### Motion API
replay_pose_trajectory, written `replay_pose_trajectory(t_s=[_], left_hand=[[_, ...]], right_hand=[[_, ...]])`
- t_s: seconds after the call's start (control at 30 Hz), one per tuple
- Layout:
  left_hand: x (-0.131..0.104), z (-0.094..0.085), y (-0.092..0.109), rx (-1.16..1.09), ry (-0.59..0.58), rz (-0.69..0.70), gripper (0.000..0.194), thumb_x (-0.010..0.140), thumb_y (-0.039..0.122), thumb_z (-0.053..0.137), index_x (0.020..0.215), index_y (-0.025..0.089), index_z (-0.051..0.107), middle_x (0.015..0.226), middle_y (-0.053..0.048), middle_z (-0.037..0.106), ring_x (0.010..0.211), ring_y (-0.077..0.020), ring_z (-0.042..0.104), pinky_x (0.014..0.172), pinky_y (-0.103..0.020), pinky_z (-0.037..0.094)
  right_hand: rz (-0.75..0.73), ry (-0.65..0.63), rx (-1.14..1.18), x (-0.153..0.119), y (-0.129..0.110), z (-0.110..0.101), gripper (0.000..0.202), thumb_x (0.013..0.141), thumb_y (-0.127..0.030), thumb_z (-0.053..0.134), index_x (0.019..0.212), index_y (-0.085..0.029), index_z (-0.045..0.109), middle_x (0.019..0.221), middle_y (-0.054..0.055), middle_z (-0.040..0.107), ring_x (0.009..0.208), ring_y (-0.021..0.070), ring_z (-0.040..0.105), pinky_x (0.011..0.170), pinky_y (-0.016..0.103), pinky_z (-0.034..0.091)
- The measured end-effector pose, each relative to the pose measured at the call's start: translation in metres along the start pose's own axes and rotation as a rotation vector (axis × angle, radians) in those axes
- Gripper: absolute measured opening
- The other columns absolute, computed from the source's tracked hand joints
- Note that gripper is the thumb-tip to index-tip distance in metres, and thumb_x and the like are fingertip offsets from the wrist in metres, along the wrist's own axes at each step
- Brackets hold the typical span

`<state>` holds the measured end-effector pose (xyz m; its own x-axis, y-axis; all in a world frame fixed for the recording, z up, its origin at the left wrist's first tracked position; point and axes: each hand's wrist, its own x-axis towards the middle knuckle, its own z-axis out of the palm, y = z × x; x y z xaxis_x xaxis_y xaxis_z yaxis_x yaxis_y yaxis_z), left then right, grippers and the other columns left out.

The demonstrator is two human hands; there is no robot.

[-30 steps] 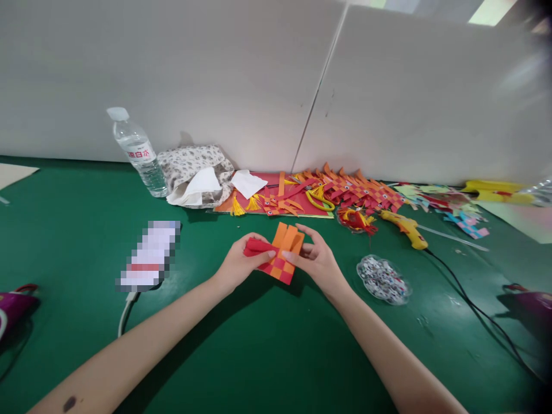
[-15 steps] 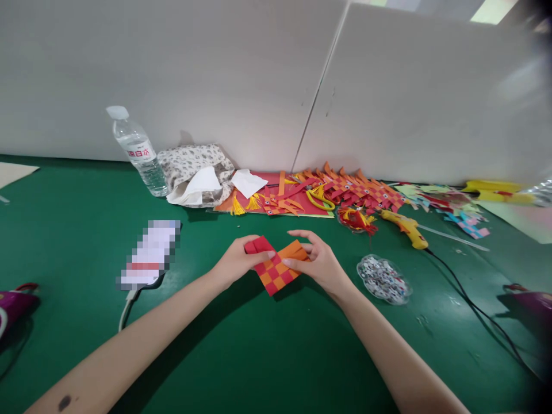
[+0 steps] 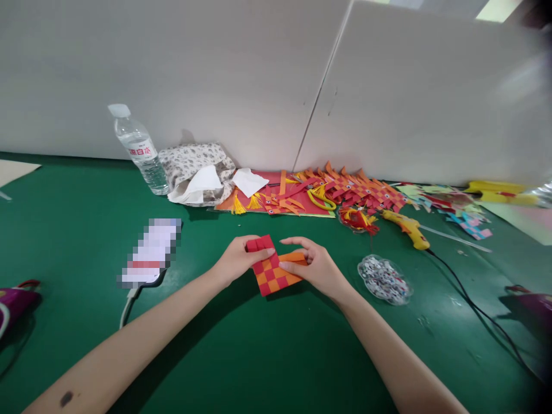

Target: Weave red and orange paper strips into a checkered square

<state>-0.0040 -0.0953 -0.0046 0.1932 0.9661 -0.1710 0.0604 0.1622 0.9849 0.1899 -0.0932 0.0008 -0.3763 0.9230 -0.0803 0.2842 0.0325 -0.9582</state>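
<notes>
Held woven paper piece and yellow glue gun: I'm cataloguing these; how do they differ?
The woven paper piece is checked red and orange; the glue gun is mostly yellow. The left hand and right hand hold the woven paper piece; the glue gun lies on the green table.

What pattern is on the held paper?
The paper has red and orange checks, seen in the head view.
</notes>
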Motion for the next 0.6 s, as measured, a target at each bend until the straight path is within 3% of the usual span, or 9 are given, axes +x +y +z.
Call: replay_pose_trajectory(t_s=[0.13,0.23,0.37,0.47,0.6], left_hand=[[-0.001,0.001,0.001,-0.021,0.006,-0.018,0.029,0.066,0.04,0.071,0.069,0.014,0.059,0.062,0.004,0.056,0.056,-0.008,0.049,0.051,-0.019,0.036],[-0.001,0.001,0.002,-0.112,0.012,-0.061,0.033,0.065,0.04,0.073,0.084,0.016,0.061,0.075,0.001,0.063,0.066,-0.0111,0.058,0.055,-0.02,0.044],[0.0,0.001,0.001,-0.266,-0.132,-0.121,0.052,0.063,0.033,0.077,0.108,0.019,0.056,0.1,-0.006,0.067,0.084,-0.0176,0.064,0.067,-0.028,0.051],[0.001,0.001,-0.003,-0.254,-0.193,-0.145,0.055,0.061,0.028,0.079,0.111,0.017,0.057,0.094,-0.008,0.069,0.08,-0.0178,0.066,0.067,-0.027,0.052],[0.002,0.001,-0.008,-0.215,-0.196,-0.113,0.051,0.063,0.024,0.077,0.109,0.015,0.059,0.093,-0.008,0.07,0.075,-0.016,0.066,0.066,-0.025,0.051]], right_hand=[[-0.017,-0.001,0.008,-0.001,-0.001,0.001,0.043,0.07,-0.031,0.071,0.109,-0.023,0.055,0.072,-0.001,0.065,0.067,0.0159,0.064,0.056,0.025,0.051],[-0.032,0.055,0.045,-0.001,-0.002,0.001,0.042,0.069,-0.031,0.072,0.107,-0.023,0.054,0.072,-0.001,0.065,0.067,0.0161,0.065,0.057,0.025,0.052],[-0.036,0.216,0.128,0.002,-0.003,0.001,0.045,0.067,-0.034,0.073,0.104,-0.023,0.051,0.08,0.002,0.068,0.071,0.0192,0.068,0.062,0.03,0.055],[-0.041,0.265,0.164,0.003,-0.004,0.002,0.047,0.067,-0.036,0.073,0.105,-0.024,0.05,0.082,0.003,0.068,0.072,0.0203,0.068,0.063,0.031,0.056],[-0.055,0.228,0.039,0.003,-0.003,-0.001,0.046,0.066,-0.035,0.074,0.104,-0.023,0.051,0.079,0.002,0.066,0.076,0.0203,0.067,0.066,0.031,0.054]])
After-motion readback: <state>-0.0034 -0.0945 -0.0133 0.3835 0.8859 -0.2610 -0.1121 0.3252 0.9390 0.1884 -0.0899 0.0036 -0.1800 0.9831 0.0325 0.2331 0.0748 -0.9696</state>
